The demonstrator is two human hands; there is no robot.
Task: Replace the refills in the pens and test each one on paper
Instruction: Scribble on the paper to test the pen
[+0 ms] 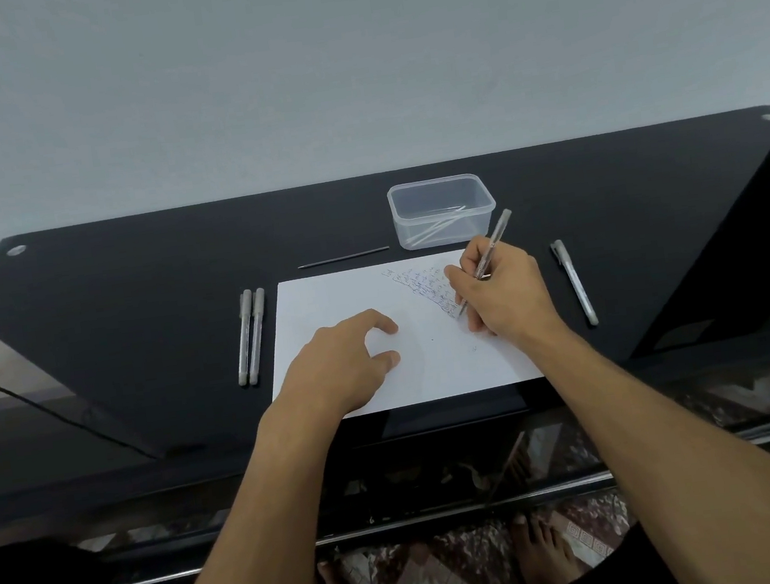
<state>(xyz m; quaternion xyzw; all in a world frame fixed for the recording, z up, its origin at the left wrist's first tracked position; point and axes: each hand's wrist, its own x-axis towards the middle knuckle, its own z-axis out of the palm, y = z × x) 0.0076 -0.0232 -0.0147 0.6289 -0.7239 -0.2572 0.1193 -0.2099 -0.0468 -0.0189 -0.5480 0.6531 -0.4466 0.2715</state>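
Here the right hand (pixel 499 292) pinches a clear pen (pixel 490 254), tip down-left on the white paper (pixel 349 296), its barrel slanting up toward the clear plastic box (pixel 442 209). The left hand (pixel 343 365) rests loosely curled on the paper, holding nothing. Two capped pens (pixel 250 335) lie left, one capped pen (pixel 576 282) right, a dark refill (pixel 344 257) behind, all on the black counter (pixel 131 294).

Single head cam, wide-angle, looks fwd & down from above, close over table (pixel 131 298), wall beyond

Dim, even light, soft shadows, strong wide-angle bending at the edges, slightly soft focus.
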